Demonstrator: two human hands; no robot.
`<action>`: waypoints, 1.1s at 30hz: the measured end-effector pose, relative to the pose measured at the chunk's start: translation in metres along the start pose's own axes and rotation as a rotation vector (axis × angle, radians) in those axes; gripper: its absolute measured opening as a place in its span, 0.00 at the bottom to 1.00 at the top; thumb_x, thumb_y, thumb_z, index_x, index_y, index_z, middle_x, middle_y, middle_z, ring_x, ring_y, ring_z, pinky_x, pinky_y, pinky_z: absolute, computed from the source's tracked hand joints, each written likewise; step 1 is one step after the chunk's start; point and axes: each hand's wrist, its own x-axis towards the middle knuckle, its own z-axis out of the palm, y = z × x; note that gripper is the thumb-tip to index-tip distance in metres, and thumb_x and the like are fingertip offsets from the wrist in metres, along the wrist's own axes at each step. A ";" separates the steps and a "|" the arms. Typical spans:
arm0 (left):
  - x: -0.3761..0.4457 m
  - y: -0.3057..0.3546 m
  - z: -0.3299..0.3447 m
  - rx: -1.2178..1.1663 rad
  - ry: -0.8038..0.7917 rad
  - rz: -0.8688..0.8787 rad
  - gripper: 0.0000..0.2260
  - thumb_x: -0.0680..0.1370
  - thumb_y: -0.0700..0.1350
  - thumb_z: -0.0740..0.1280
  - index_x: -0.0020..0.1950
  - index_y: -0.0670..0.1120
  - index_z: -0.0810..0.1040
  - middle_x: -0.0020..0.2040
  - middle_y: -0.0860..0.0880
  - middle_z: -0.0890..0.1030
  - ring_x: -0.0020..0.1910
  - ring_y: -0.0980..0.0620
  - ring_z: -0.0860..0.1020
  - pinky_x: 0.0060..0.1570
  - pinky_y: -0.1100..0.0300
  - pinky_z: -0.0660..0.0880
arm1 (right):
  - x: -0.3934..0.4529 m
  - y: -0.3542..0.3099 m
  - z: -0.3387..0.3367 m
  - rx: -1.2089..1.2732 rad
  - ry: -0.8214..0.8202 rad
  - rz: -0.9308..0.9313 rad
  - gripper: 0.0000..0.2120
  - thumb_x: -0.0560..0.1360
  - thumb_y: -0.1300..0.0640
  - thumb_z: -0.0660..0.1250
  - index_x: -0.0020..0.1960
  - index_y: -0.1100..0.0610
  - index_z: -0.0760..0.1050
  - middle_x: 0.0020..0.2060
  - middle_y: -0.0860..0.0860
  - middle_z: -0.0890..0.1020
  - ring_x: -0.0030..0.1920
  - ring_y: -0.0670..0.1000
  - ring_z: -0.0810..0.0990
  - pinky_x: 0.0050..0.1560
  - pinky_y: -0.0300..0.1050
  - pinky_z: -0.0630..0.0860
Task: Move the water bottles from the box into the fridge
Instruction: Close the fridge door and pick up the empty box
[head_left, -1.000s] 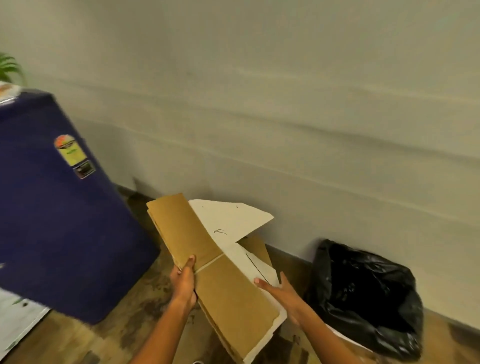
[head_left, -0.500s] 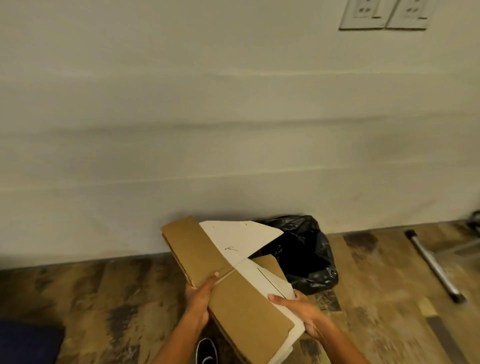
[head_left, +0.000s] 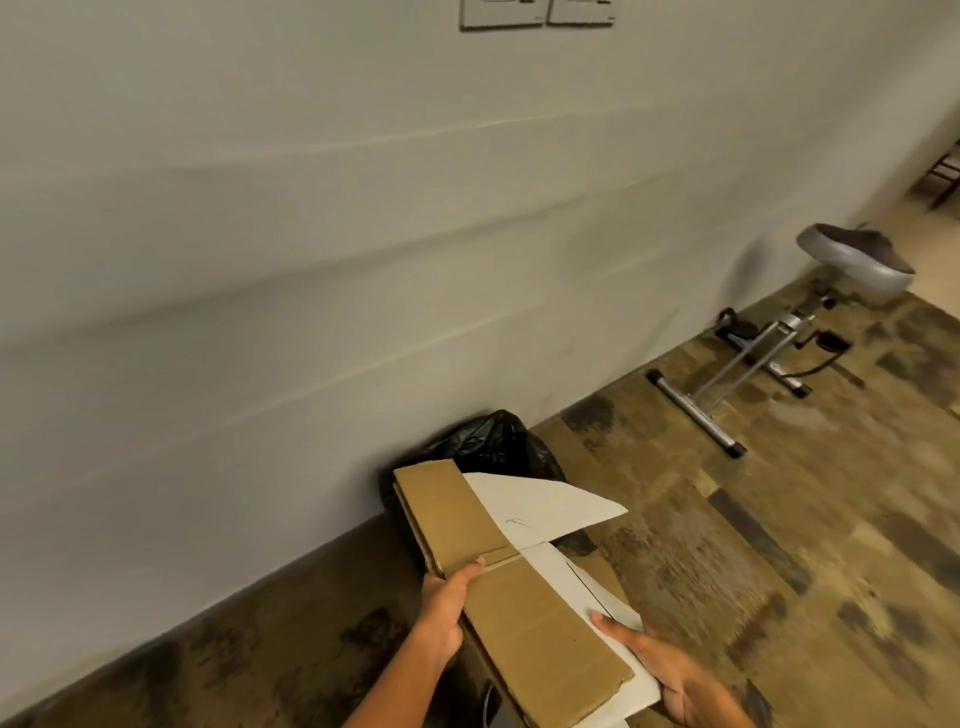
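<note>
A flattened brown cardboard box (head_left: 524, 613) with white flaps is held in front of me, above the floor. My left hand (head_left: 444, 605) grips its left edge, thumb on top of the brown panel. My right hand (head_left: 660, 665) holds the lower right side, thumb lying on a white flap. No water bottles and no fridge are in view.
A black rubbish bag (head_left: 493, 447) stands against the white wall (head_left: 311, 260), just behind the box. An exercise bike (head_left: 789, 332) with a grey seat stands at the right on the patterned carpet (head_left: 779, 519). Wall sockets (head_left: 535, 13) sit high up.
The view has swung right: the blue fridge left the frame, the black bag moved left behind the box, and the exercise bike came into view. Both hands keep their hold on the box.
</note>
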 end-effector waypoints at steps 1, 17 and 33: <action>0.004 0.000 0.005 0.010 -0.006 -0.010 0.26 0.69 0.40 0.78 0.60 0.41 0.68 0.54 0.37 0.79 0.52 0.38 0.80 0.53 0.42 0.79 | 0.001 -0.002 0.000 0.003 -0.007 0.025 0.55 0.45 0.48 0.89 0.68 0.59 0.72 0.55 0.63 0.83 0.52 0.65 0.84 0.53 0.62 0.80; 0.115 0.038 0.056 0.106 0.131 -0.204 0.22 0.72 0.49 0.74 0.60 0.39 0.76 0.52 0.35 0.83 0.52 0.36 0.81 0.57 0.39 0.76 | 0.092 -0.124 0.015 0.228 0.021 0.093 0.31 0.60 0.64 0.82 0.59 0.67 0.73 0.47 0.66 0.83 0.44 0.65 0.84 0.39 0.62 0.82; 0.105 0.101 0.059 -0.182 0.299 -0.220 0.07 0.81 0.39 0.63 0.46 0.36 0.73 0.38 0.40 0.74 0.36 0.43 0.73 0.32 0.52 0.74 | 0.171 -0.197 0.124 0.184 -0.044 0.150 0.46 0.73 0.58 0.73 0.78 0.62 0.45 0.65 0.59 0.71 0.63 0.64 0.76 0.59 0.64 0.77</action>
